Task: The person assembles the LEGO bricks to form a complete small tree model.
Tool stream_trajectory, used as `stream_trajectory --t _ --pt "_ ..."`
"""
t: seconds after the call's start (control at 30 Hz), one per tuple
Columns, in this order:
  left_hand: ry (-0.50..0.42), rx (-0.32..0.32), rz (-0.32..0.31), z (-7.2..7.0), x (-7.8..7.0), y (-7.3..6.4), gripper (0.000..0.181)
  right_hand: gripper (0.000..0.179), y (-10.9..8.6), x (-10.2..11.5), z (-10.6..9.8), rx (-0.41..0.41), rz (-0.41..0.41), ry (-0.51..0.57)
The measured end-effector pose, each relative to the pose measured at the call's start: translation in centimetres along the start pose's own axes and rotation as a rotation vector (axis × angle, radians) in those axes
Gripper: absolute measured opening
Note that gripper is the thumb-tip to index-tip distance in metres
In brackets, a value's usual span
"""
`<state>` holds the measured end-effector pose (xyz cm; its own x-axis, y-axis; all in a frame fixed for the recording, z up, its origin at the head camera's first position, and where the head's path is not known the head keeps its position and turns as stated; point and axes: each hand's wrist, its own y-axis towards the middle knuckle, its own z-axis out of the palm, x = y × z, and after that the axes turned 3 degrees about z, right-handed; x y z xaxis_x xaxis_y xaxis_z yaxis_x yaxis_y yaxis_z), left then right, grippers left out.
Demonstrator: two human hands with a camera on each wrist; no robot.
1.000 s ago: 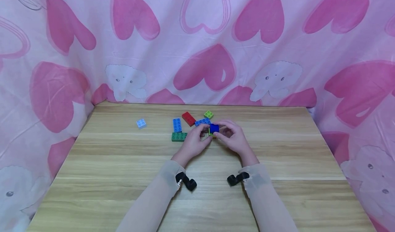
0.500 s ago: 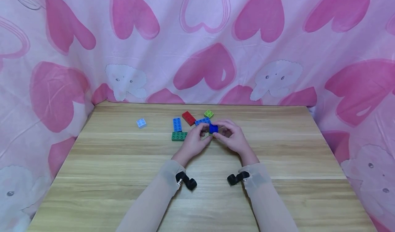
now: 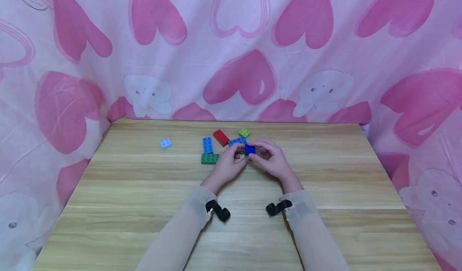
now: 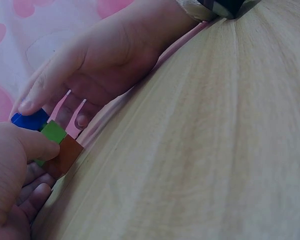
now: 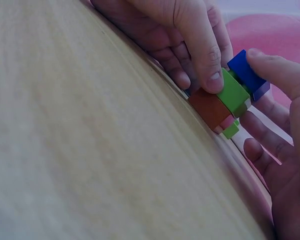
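Note:
Both hands meet over a small stack of toy building bricks near the middle of the table. At its base is an orange brick [image 5: 208, 110], with a lime green brick [image 5: 233, 95] on it. A dark blue brick [image 3: 250, 150] sits at the top, slightly tilted against the green one in the right wrist view. My left hand [image 3: 227, 164] pinches the lower part, its thumb on the green brick's side. With thumb and fingers my right hand [image 3: 273, 161] holds the blue brick. The stack's base is close over the tabletop, and the hands hide part of it.
Behind the hands lie a red brick [image 3: 220, 137], a lime brick [image 3: 244, 132] and a blue brick [image 3: 236, 141]. Left of them are another blue brick [image 3: 207, 145], a dark green brick [image 3: 208, 158] and a light blue brick [image 3: 165, 143]. A pink curtain [image 3: 231, 74] hangs behind the table.
The blue brick has shifted slightly left over the green one, whose edge shows less in the head view. Both hands keep nearly the same place and hold.

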<state>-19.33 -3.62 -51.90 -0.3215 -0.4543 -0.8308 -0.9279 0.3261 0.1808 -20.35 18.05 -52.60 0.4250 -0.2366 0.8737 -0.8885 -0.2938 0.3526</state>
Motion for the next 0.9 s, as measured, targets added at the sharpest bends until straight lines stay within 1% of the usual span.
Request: stream_trajectory --t 0.17,0.47,0.57,0.7,0.9 --pt "-0.005 0.004 -0.001 -0.07 -0.02 0.05 0.045 0.032 0.14 0.29 0.03 0.003 0.023 -0.004" --pt "-0.004 0.009 0.002 -0.11 -0.16 -0.09 0.043 0.033 0.25 0.48 0.22 0.005 0.059 -0.019" --pt "-0.004 0.010 -0.001 -0.09 -0.17 -0.10 0.043 0.034 0.28 0.72 0.26 0.004 0.097 -0.023" --pt "-0.019 0.007 -0.005 -0.08 -0.15 -0.11 0.045 0.032 0.36 0.63 0.12 0.013 0.124 -0.035" --pt "-0.012 0.009 0.001 -0.02 -0.09 -0.04 0.045 0.031 0.41 0.60 -0.01 0.019 0.112 -0.051"
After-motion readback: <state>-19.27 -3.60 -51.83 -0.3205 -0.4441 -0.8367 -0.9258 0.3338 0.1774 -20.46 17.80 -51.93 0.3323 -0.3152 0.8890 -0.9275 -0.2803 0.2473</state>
